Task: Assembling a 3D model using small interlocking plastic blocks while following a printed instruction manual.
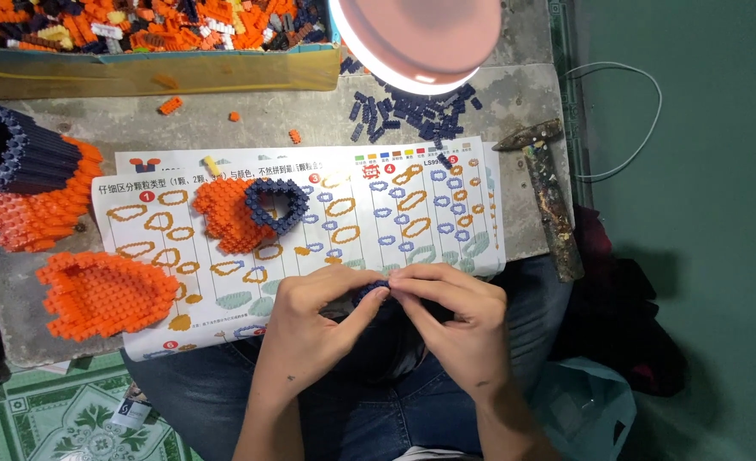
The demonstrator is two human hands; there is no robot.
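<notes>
Fingertips of the left hand [310, 320] and right hand [463, 320] meet at the near edge of the work surface, pinched together on a small dark blue brick piece [369, 293], most of which is hidden between thumbs and forefingers. Both hands rest over the person's lap, just below the near border of the instruction sheet [378, 222], a white printed page showing rows of orange and blue ring diagrams.

On the sheet, just beyond the hands and slightly left, lies an orange brick panel [224, 218] with a dark blue brick ring [277, 205] resting against its right side. At near left, partly overlapping the sheet's edge, lies a larger orange shell-shaped brick panel [101, 290]. At far left stands a tubular build [20, 183], dark blue at its open mouth and orange lower down.

Loose dark blue bricks [404, 111] are scattered at the far side beneath a round lit lamp head [416, 38]. A cardboard tray [148, 72] of mixed orange and dark bricks occupies the far left. A worn hammer [549, 196] lies at the right edge of the grey slab [310, 111].
</notes>
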